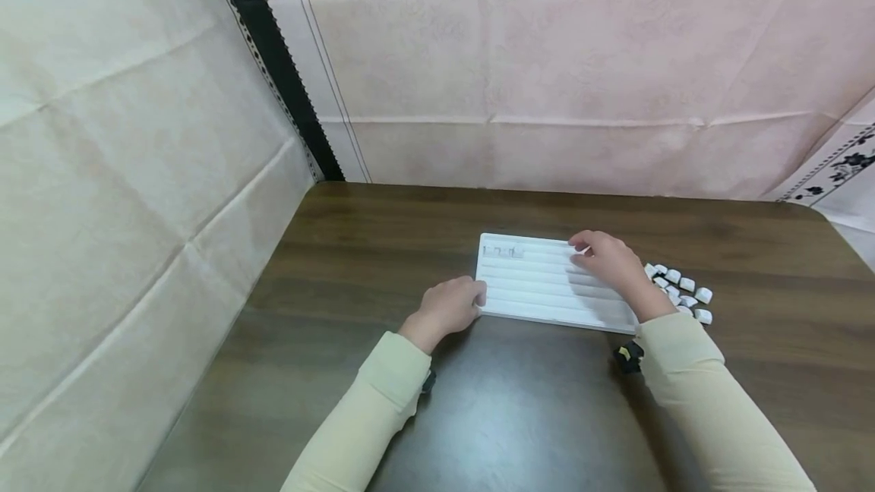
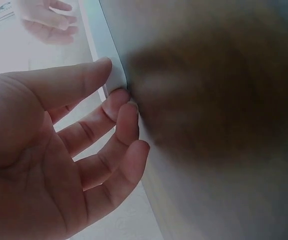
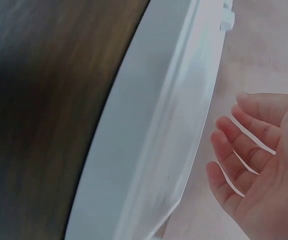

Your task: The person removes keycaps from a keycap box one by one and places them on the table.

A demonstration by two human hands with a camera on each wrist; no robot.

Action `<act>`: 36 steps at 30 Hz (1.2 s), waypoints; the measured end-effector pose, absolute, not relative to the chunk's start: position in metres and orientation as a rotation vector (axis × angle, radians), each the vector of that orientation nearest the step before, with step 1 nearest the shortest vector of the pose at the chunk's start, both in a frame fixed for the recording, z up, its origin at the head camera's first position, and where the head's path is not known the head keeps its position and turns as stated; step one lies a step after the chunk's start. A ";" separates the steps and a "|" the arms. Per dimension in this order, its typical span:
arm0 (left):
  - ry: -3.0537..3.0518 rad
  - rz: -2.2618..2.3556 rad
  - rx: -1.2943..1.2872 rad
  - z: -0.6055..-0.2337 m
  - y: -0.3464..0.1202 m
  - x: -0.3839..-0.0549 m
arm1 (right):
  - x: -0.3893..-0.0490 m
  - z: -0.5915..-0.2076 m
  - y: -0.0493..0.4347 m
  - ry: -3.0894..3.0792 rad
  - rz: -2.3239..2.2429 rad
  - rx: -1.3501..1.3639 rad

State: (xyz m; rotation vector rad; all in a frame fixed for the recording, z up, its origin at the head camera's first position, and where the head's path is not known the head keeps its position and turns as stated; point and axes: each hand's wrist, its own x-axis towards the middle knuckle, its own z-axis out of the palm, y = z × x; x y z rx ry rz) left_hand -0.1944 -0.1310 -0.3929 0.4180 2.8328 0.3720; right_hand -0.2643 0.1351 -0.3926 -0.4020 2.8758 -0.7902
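Observation:
A white rectangular board with raised ridges [image 1: 526,283] lies on the table, with faint dark marks at its far left corner. At its near left corner, my left hand [image 1: 447,306] pinches the edge; the left wrist view has the thumb on one side of the white edge [image 2: 97,35] and a fingertip against the other. Over the board's right part hovers my right hand [image 1: 608,260], fingers loosely bent. Nothing lies between those fingers in the right wrist view, where the hand [image 3: 259,150] is apart from the board [image 3: 133,130].
Several small white blocks [image 1: 687,285] are clustered just right of the board, partly behind the right wrist. The brown wooden table [image 1: 383,249] meets pale cloth hangings [image 1: 581,82] at the back and left. A dark wrist device [image 1: 627,357] shows below the right sleeve.

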 end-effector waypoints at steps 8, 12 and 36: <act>2.833 0.367 0.426 -0.392 -0.132 -0.196 | -0.272 -0.396 0.111 2.861 -0.810 -0.456; 2.835 0.369 0.429 -0.392 -0.132 -0.196 | -0.275 -0.397 0.098 2.853 -0.807 -0.473; 2.829 0.351 0.429 -0.391 -0.130 -0.194 | -0.282 -0.399 0.046 2.949 -0.500 -0.545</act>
